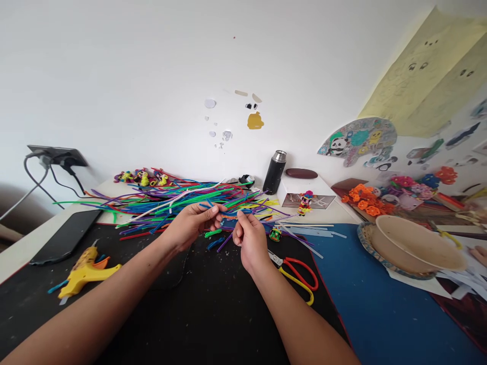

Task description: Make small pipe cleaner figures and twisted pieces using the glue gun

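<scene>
My left hand (200, 220) pinches a blue pipe cleaner (205, 205), whose short ends stick out past the thumb. Close beside it on the right, my right hand (249, 235) is closed with thumb and forefinger together on blue fuzzy stems. Blue and orange strands stretch across the small gap between the hands. A large heap of coloured pipe cleaners (152, 204) lies just behind them. Short green (213, 233) and blue pieces (217, 243) rest on the black mat below the fingers. A small green figure (275, 233) is right of my right hand.
Red-and-yellow scissors (300, 276) lie right of my right forearm. A yellow glue gun (87, 272) and a black phone (67, 237) are at left. Behind stand a black flask (274, 173) and a white box (319, 195). A bowl (418, 243) sits at right.
</scene>
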### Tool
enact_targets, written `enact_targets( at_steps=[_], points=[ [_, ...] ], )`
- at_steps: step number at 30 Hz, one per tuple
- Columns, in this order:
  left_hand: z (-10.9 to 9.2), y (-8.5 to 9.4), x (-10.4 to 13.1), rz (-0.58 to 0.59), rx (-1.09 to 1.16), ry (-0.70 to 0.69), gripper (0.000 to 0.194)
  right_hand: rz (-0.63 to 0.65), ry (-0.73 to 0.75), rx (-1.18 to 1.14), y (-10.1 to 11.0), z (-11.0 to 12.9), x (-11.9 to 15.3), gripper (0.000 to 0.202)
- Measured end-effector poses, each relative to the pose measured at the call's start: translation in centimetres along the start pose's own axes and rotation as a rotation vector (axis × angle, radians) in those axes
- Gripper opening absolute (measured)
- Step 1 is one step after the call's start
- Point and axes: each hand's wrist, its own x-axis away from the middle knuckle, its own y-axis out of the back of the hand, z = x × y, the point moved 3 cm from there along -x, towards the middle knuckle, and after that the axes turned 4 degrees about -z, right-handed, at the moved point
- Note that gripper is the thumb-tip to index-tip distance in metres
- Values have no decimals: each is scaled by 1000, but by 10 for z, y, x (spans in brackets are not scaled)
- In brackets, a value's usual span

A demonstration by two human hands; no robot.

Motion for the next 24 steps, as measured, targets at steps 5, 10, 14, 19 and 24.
enact_targets(
  at_steps=[5,10,14,19,24],
  points=[
    [-5,0,1,25,69,13,39,10,9,5,1,-2,-1,56],
    [-7,1,0,59,37,1,38,11,1,-2,1,-4,-4,55],
    [-4,3,-2,67,88,31,35,60,-24,-11,-1,-4,-4,54],
    [3,1,-3,53,153,80,31,145,-53,-6,-7,0,1,53],
    [4,-3,-1,50,222,134,23,167,-67,-9,-9,2,5,57]
  ],
)
